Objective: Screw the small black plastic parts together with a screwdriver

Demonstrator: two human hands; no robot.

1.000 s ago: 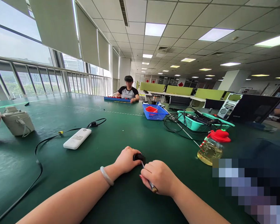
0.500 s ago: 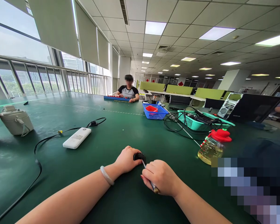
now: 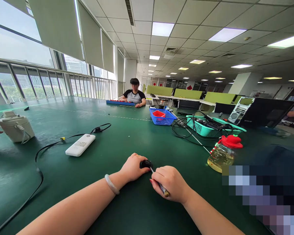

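Note:
My left hand (image 3: 132,167), with a pale bangle on its wrist, rests on the green table and is closed on a small black block-like part (image 3: 146,164). Its exact kind I cannot make out. My right hand (image 3: 171,182) is closed around a screwdriver (image 3: 164,190). The thin metal shaft slants up and left, with its tip at the near right side of the black part. Whether the tip sits in a screw is too small to tell.
A white power bank (image 3: 80,145) and black cable (image 3: 40,173) lie left, near a beige case (image 3: 16,126). Blue basket (image 3: 162,121), turquoise basket (image 3: 203,131) with cables and red-lidded bottle (image 3: 221,157) stand right. A person (image 3: 134,94) sits opposite behind a blue tray (image 3: 120,103).
My right hand and the screwdriver have shifted slightly right, the handle end a little higher. My left hand stays put. Another person's fingers now show at the left edge. The far blue tray has slid left.

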